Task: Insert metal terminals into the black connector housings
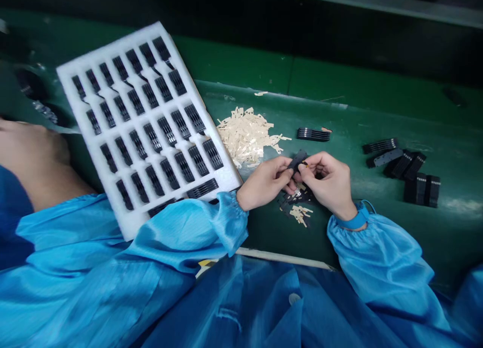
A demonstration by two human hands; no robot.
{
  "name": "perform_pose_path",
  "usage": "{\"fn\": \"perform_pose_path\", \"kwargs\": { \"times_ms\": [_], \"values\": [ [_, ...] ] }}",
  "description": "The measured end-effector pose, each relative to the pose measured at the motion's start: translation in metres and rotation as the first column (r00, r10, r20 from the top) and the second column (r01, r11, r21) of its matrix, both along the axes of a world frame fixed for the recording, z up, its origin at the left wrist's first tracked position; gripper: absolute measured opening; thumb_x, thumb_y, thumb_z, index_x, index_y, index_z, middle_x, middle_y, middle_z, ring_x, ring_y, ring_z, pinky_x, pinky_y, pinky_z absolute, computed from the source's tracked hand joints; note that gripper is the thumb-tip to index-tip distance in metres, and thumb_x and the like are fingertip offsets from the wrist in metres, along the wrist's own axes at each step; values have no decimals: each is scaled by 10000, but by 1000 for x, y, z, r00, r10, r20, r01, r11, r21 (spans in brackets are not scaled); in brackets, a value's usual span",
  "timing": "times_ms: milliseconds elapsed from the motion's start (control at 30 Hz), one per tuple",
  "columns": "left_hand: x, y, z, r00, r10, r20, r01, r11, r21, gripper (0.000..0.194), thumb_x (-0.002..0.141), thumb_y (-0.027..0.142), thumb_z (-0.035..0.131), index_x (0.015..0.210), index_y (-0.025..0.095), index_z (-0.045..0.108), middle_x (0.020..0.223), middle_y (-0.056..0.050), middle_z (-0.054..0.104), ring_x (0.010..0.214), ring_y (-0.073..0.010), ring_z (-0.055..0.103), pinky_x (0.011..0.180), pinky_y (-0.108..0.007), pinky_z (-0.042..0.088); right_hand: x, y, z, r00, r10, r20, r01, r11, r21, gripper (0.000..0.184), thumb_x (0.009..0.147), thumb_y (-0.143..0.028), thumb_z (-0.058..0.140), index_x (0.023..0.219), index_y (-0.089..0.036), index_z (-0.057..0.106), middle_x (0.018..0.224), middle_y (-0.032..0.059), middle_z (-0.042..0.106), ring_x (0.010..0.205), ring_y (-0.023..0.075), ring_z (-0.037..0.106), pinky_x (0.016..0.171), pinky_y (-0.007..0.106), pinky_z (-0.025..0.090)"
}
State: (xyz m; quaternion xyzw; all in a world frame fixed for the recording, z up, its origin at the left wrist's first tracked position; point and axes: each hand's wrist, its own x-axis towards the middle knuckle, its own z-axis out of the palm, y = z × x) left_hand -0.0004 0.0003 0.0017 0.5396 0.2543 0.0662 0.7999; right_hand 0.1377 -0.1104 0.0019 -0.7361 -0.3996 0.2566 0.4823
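Observation:
My left hand (266, 183) and my right hand (326, 179) meet over the green table, both closed on one small flat black part (298, 159). The fingertips of both hands cover some of that part. Just below them lies a small heap of black and cream slips (300, 212). Behind my left hand is a larger pile of thin cream-coloured pieces (247, 135). A black ribbed block (313, 134) rests beyond my fingers. My left sleeve overlaps the lower edge of a white foam tray (171, 136), whose slots hold rows of black ribbed blocks.
Several black blocks (409, 164) lie loosely grouped at the right. Another person's arm (41, 159) reaches in at the far left beside the tray. A dark blurred object (33, 86) sits at the left, and a ledge (271, 95) runs along the back.

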Motion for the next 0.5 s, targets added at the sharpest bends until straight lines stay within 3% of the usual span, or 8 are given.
{"fn": "perform_pose_path", "kwargs": {
  "times_ms": [500],
  "values": [
    [-1, 0, -1, 1000, 4, -11, -3, 1000, 17, 99, 957, 96, 506, 1028, 116, 570, 712, 17, 642, 610, -73, 671, 628, -197, 609, -1, 1, 0, 997, 3, 77, -5, 1000, 30, 79, 818, -206, 702, 791, -211, 627, 610, -38, 627, 523, 117, 576, 506, 252, 454]
  ]
}}
